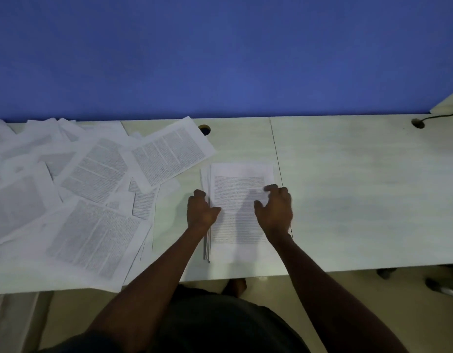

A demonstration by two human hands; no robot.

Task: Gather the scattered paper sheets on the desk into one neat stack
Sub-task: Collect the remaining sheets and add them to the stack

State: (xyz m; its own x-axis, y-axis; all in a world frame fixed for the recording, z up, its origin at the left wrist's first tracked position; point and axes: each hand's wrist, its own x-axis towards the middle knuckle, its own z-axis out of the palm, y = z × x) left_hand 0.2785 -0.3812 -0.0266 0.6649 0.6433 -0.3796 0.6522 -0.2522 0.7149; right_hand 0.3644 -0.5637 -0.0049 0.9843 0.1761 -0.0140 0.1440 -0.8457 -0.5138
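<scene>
Head view of a sorting task in progress; a partly squared stack (242,212) of printed sheets lies on the pale surface (360,189) directly before the person, its long axis running away from the body, with a few lower sheets fanned out along its left edge. The left hand (201,212) sits at that left edge, fingers (198,194) curled against the protruding sheets, though whether they pinch the paper or merely press it cannot be told; the right hand (275,210) rests over the stack's right half, fingers (271,188) loosely bent and spread, clamped on nothing visible. The scattered sheets (93,189) still to be gathered lie overlapping at many angles to the left of the stack, spread as far as the left frame margin; the nearest of them, a tilted sheet (169,154), lies just beyond the stack's far-left corner. The left hand is therefore the nearer to the remaining paper, and the next reach probably goes leftward across the surface; a cable hole (204,129) lies behind, beneath a blue partition (220,59).
</scene>
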